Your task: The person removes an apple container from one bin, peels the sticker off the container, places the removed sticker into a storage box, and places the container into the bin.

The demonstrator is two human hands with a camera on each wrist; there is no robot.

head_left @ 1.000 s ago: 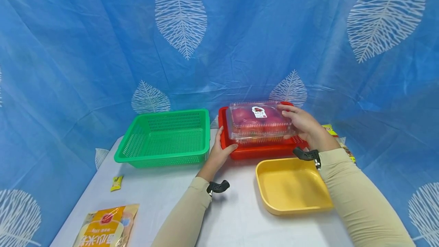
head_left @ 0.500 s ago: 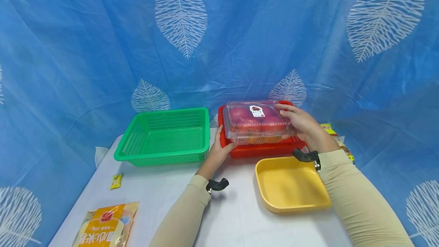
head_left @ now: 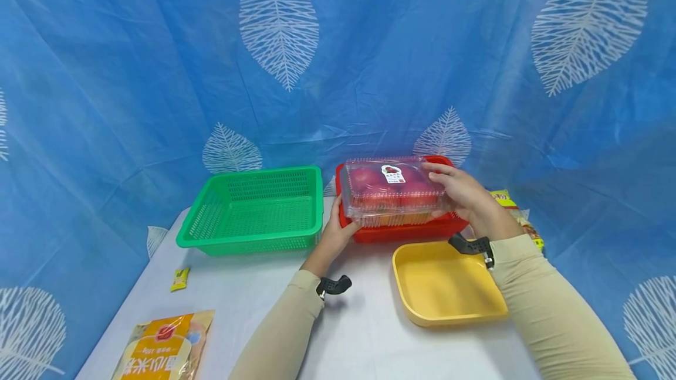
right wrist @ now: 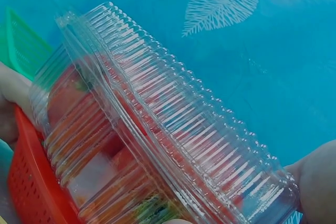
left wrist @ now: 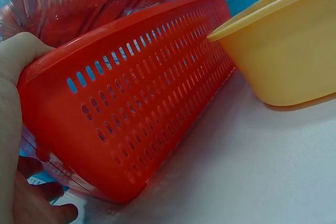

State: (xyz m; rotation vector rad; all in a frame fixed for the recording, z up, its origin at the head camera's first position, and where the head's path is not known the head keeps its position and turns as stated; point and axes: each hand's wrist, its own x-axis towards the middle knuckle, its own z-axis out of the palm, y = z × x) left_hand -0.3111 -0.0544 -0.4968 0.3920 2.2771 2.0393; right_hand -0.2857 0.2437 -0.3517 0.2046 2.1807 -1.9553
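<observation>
The left hand (head_left: pixel 334 241) grips the left end of the red basket (head_left: pixel 422 230), thumb over the rim. The right hand (head_left: pixel 475 201) pinches the right end of a clear plastic box (head_left: pixel 391 211), fingers at the lid's edge, thumb lower on the near side. I have the box over the red basket, covering most of its mouth; I cannot tell whether it rests there or is held just above.

Only my head camera gives me the white label (head_left: pixel 392 174) on the lid, red fruit (head_left: pixel 365 177) beneath. My left wrist camera adds the slots in the basket's long wall, and the other fingers, bent and apart, outside its end. My right wrist camera brings the ribbed side close, with some orange and green I can't make out through the plastic.

A yellow tub (head_left: pixel 449 286) sits just nearer than the red basket, a green basket (head_left: pixel 271 216) just left of it. The small yellow packet (head_left: pixel 180 280) and the orange pouch (head_left: pixel 158 348) on the white table (head_left: pixel 364 333) reach me by head view alone.
</observation>
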